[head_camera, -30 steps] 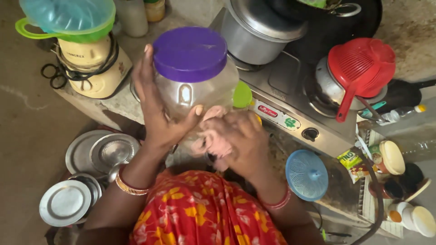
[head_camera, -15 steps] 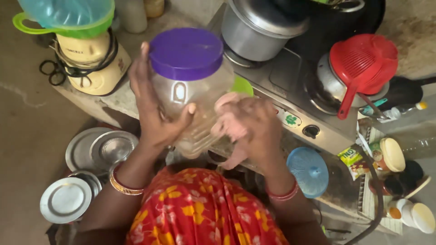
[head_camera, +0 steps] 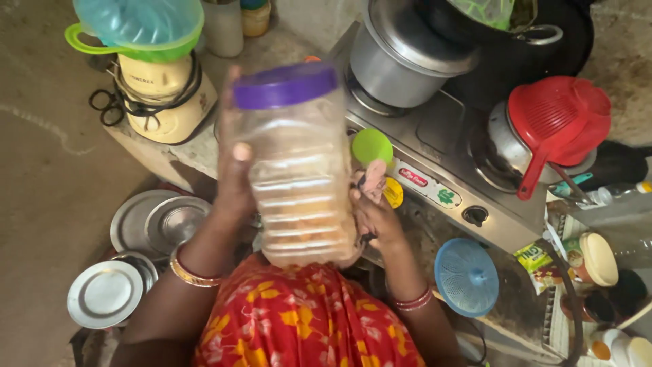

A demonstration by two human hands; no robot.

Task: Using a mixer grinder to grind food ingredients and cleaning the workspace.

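Here, a steel gas stove (head_camera: pixel 441 146) fills the upper right of the frame, with a covered steel pot (head_camera: pixel 401 51) and a red strainer (head_camera: pixel 553 122) on it. In the upper left stands a cream mixer grinder (head_camera: pixel 159 88) under a green-rimmed bowl. In the centre, a clear plastic jar (head_camera: pixel 295 177) with a purple lid (head_camera: pixel 285 85) is held tilted above the red sari. The left hand (head_camera: pixel 234 183) grips its side with closed fingers. The right hand (head_camera: pixel 373 211) supports the other side and pinches a pinkish cloth (head_camera: pixel 373 178). The lid is on; the jar looks nearly empty.
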